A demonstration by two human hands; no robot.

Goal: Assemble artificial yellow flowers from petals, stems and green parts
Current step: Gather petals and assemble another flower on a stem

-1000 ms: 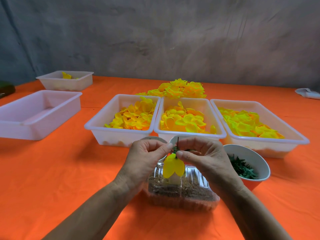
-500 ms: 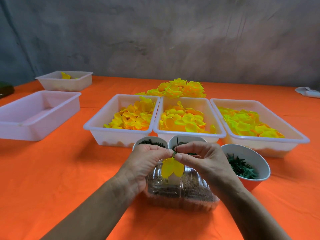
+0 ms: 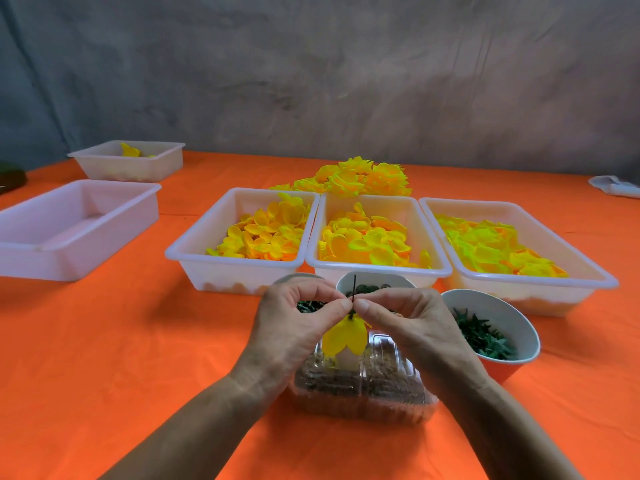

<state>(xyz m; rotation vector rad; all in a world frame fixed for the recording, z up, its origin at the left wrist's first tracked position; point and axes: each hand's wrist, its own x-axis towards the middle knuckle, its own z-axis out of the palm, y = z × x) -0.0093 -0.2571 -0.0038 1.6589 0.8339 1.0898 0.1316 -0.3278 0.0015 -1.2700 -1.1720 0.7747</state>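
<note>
A thin dark stem (image 3: 354,289) stood upright between both hands, a yellow petal piece (image 3: 344,336) hanging below the pinch. Left hand (image 3: 294,327) and right hand (image 3: 408,327) each pinched the stem with thumb and forefinger. Since a second earlier the pinch had drawn closer to the petals, suggesting a green part being seated. Behind lay three petal trays (image 3: 239,263) on the orange tabletop (image 3: 104,341).

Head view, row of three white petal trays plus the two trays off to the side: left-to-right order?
Empty white plastic tray → small white tray holding a few yellow petals → white tray of yellow-orange petals → middle white tray of yellow petals → right white tray of yellow-green petals.
</note>
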